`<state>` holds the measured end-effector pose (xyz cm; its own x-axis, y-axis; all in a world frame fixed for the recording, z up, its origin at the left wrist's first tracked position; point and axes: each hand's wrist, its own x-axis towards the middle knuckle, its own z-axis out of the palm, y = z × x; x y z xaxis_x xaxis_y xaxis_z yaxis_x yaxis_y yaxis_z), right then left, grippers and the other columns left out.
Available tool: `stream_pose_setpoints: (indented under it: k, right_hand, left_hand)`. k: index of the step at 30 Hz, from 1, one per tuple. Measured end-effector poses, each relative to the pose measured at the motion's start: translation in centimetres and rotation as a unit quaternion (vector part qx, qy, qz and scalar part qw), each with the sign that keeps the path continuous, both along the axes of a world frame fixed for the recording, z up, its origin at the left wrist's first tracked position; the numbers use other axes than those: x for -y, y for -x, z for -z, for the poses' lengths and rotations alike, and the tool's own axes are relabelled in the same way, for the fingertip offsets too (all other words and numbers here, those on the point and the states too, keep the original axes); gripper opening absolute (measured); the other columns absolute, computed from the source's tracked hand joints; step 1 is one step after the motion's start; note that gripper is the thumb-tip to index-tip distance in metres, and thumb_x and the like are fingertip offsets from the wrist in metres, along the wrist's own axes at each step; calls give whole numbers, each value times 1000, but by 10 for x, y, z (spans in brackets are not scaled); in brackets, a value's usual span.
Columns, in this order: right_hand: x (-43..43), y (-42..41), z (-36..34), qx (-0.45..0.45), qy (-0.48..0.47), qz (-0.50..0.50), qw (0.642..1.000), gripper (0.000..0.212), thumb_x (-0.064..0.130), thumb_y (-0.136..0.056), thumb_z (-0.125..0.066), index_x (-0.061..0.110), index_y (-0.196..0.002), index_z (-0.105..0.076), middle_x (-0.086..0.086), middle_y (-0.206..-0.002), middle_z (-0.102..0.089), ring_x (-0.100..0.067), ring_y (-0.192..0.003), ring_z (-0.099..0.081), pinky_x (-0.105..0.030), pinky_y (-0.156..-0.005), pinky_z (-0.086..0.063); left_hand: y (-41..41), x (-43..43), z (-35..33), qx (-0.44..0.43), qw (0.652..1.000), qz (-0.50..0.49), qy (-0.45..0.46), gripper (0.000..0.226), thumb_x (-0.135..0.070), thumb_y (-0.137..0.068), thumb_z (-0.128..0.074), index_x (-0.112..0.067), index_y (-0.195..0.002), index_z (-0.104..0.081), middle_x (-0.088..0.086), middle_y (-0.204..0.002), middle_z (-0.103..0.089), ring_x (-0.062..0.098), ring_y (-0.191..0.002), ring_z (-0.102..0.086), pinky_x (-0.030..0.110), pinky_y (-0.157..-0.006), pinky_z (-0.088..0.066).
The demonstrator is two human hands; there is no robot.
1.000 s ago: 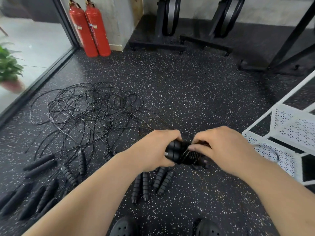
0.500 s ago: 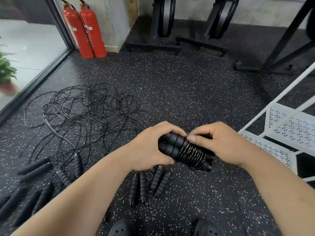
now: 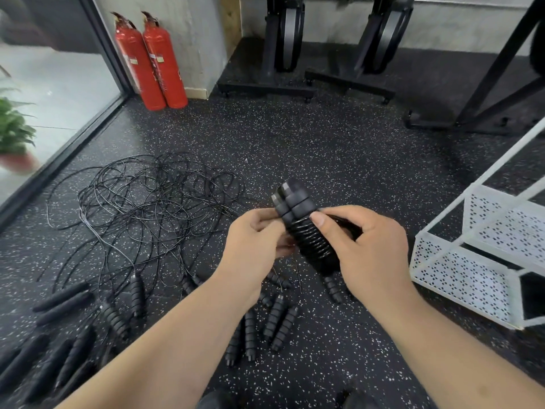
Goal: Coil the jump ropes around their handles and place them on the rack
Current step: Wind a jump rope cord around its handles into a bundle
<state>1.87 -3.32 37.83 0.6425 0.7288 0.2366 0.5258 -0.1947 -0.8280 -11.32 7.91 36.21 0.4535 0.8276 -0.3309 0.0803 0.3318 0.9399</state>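
Observation:
A coiled jump rope [image 3: 306,231], two black ribbed handles side by side with black cord wound round them, is held in mid-air, tilted with its upper end away from me. My right hand [image 3: 365,249] grips it from the right, thumb on the coils. My left hand [image 3: 256,240] pinches it from the left at the coil. A tangle of loose black cords [image 3: 147,208] lies on the floor to the left. Several ribbed handles [image 3: 265,326] lie below my hands. The white perforated rack [image 3: 472,261] stands on the right.
More black handles [image 3: 59,335] lie at the lower left. Two red fire extinguishers [image 3: 153,60] stand by the wall. Black exercise machines [image 3: 295,54] line the back. A glass door and potted plant [image 3: 14,134] are at left. Black shoes [image 3: 215,402] show at the bottom.
The bundle has turned from lying across to pointing up and away, and has risen. My left hand has slid from the handle ends to the coil.

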Motion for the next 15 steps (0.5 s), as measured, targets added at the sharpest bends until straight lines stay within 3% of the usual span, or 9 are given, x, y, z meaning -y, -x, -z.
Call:
stream_pose_setpoints:
  k: [2,5,9,11,13,15]
  right_hand:
    - [0,9,-2,4,-12,5,1000,12,41,-90,-83,34,-100,-82,25,-89,-75,4,-88,-70,-9,-77,-50]
    - [0,27,-1,-15,-26,-4,1000,17,36,-85,-88,32,-101,-81,24,-87,-76,4,-85,-72,-9,-76,-51]
    - [-2,34,1,-3,-27,-16,1000,17,32,-84,-89,28,-98,-80,22,-86,-75,4,-85,-72,-13,-75,-54]
    - [-4,33,-1,30,-18,-37,999,16,31,-85,-88,28,-98,-79,21,-86,-74,1,-84,-73,-18,-75,-57]
    - [-5,28,-9,55,4,-70,996,17,37,-85,-87,30,-99,-79,23,-85,-73,1,-84,-71,-17,-75,-55]
    - [-5,17,-21,75,45,-118,989,20,43,-87,-83,37,-105,-80,25,-87,-73,4,-89,-70,-11,-79,-51]
  left_hand:
    - [-4,6,-4,56,997,-17,53,26,-7,-106,-50,-11,-118,-72,11,-105,-82,31,-102,-79,46,-95,-62]
    - [-11,12,0,108,985,2,133,49,-42,-105,-43,-13,-137,-66,16,-125,-77,38,-124,-69,53,-112,-50]
    - [-11,20,12,108,983,31,145,86,-87,-76,-70,-38,-146,-61,4,-142,-70,27,-135,-64,54,-119,-44]
    - [-9,23,13,121,983,23,136,70,-74,-79,-78,-40,-139,-66,1,-136,-73,24,-131,-66,54,-119,-45]
    - [-8,23,7,142,977,1,157,46,-56,-90,-77,-28,-126,-74,6,-120,-79,26,-115,-75,56,-113,-51]
    - [-6,20,-2,140,968,-4,208,45,-55,-96,-69,-17,-119,-78,14,-113,-80,31,-106,-78,54,-104,-57]
